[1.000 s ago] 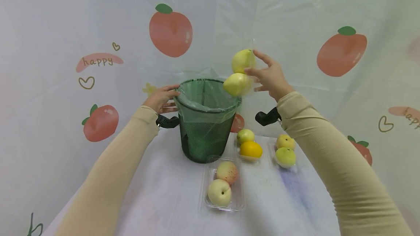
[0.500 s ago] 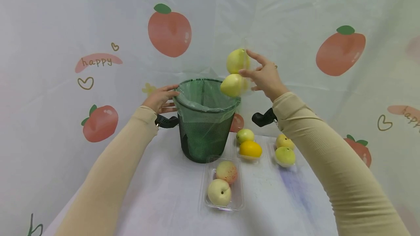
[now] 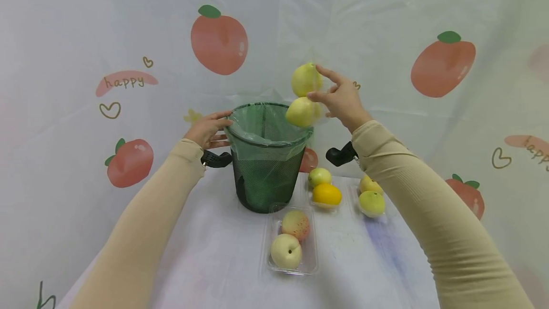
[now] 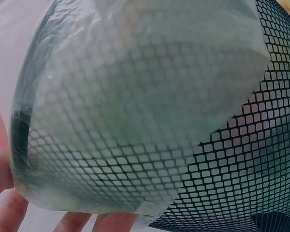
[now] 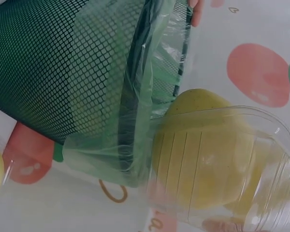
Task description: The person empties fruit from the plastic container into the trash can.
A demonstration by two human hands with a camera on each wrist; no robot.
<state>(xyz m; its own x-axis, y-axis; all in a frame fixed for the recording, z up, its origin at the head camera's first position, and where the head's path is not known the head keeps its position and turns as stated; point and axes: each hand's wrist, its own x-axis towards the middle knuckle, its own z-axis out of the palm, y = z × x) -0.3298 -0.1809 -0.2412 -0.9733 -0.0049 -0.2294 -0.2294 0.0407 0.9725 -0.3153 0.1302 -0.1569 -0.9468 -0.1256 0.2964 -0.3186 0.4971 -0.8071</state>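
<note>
My right hand (image 3: 343,101) grips a clear plastic tray (image 5: 261,130), tipped on its side by the bin's right rim. Two yellow pear-shaped fruits (image 3: 306,80) sit one above the other in it, the lower overlapping the rim in the head view. My left hand (image 3: 208,130) rests with spread fingers against the upper left side of the dark mesh bin (image 3: 266,180), fingertips at its rim. A thin green bag (image 4: 135,96) lines the bin and folds down over its edge. In the left wrist view, several fingers (image 4: 72,221) are partly hidden behind bin and bag.
On the white table (image 3: 206,252), a clear tray of two peach-like fruits (image 3: 286,251) lies before the bin. Right of it stand a tray with a green fruit and an orange-yellow one (image 3: 327,195), then another with two yellow-green fruits (image 3: 371,203). A printed curtain (image 3: 364,23) hangs behind.
My right hand has shifted left with the fruit tray, bringing the lower fruit further over the bin's right rim. The left hand and bin stay put.
</note>
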